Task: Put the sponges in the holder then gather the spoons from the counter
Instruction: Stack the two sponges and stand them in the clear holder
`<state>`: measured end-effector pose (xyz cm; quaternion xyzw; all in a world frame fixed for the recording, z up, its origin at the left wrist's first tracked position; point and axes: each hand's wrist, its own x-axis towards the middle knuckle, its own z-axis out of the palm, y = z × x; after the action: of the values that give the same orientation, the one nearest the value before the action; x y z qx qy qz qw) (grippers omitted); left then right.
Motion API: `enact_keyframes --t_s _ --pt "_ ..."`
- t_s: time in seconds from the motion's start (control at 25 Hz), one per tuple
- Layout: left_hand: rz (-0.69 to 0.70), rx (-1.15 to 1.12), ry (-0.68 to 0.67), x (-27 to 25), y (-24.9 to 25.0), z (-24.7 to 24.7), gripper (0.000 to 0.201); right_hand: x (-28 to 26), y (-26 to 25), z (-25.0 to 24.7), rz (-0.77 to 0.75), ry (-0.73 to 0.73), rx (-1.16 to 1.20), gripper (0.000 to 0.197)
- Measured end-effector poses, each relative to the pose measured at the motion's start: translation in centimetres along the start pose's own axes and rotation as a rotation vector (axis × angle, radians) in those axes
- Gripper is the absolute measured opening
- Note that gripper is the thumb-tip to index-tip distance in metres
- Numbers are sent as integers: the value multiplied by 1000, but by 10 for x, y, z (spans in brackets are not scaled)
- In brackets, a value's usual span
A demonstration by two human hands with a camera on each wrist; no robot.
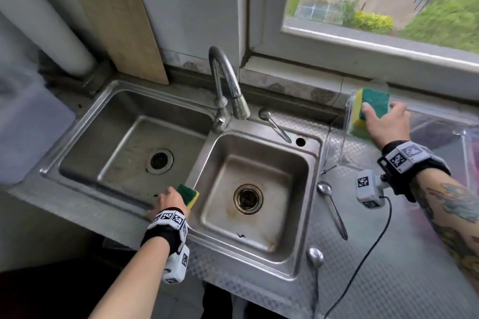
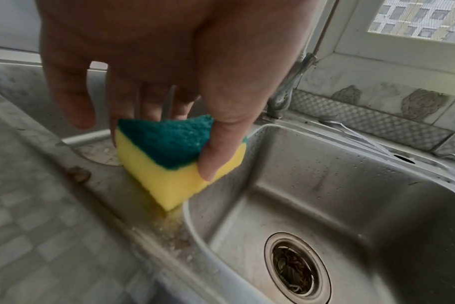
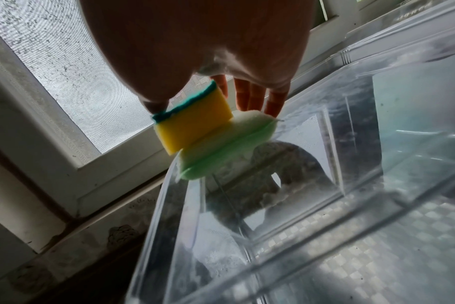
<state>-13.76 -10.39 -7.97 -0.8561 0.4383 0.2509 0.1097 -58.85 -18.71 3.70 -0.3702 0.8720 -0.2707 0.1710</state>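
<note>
green-yellow sponges in both hands

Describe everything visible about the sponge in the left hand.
The yellow foam sponge with a dark green scouring layer is a thick block, green face up. The left hand grips it from above, thumb on the green layer. Tilted, its lower yellow corner touches the steel divider between the two sink basins.
</note>
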Motion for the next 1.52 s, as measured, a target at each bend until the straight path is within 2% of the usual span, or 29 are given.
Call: enact_keyframes --t_s 0.08,0.16,0.32,0.52,0.6,0.68,0.84,0.92,1.08,1.2,1.32,1.52 --pt "45 -55 25 -7 12 -6 70 -4 -1 1 7 -2 2 76" --pt "136 -169 34 -23 36 -17 68 -9 -2 -3 23 -9 8 77" --pt "383 -245 53 -72 93 -45 63 -21 -6 -15 12 28 16 77" --pt "709 -364 -62 -162 180 -74 59 -44 -4 -30 -92 98 39 63" --pt "814 -399 -100 -186 216 -79 55 -53 2 -34 -125 95 138 53" --pt "897 -441 -93 -202 256 -82 52 -58 8 -42 -126 60 354 44" --pt "975 -500 -59 -216 310 -82 50 -60 4 -56 -107 -210 600 38" --pt "1015 -498 -57 -216 322 -78 53 -47 -1 -63 -59 -203 631 31" --pt "1060 -482 -75 -203 333 -75 72 -10 -11 -66 53 -200 564 25" --pt "1068 -409 -73 -192 345 -73 64 17 -4 -54 48 -178 474 28" --pt "1053 -447 -93 -185 352 -70 53 18 -10 -52 63 -123 401 25" --pt "1064 -459 -119 -180 354 -64 46 18 -3 -46 33 -25 321 20"
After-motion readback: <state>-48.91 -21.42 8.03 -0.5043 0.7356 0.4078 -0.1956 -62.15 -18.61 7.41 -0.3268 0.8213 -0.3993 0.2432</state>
